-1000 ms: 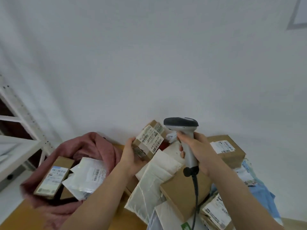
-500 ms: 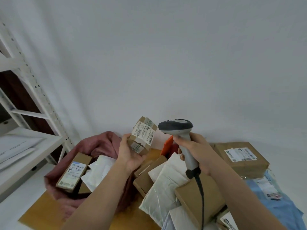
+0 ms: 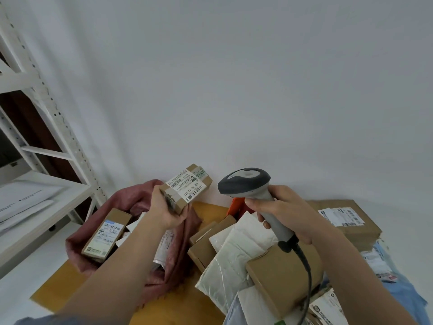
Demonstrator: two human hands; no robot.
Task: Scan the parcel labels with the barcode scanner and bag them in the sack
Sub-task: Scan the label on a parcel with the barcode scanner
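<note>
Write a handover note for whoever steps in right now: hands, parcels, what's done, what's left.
Left hand: grips a small brown cardboard parcel with a white barcode label, raised above the pink fabric sack, label up.
Right hand: grips the grey handheld barcode scanner by its handle, head beside the parcel.
Done: a long brown labelled box and white mailers already lie in the sack.
Left: bag the held parcel once scanned, then work through the pile of white padded mailers and brown cardboard boxes on the right.

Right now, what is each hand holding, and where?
Left hand grips the small box by its lower end; right hand grips the scanner by its handle.
</note>
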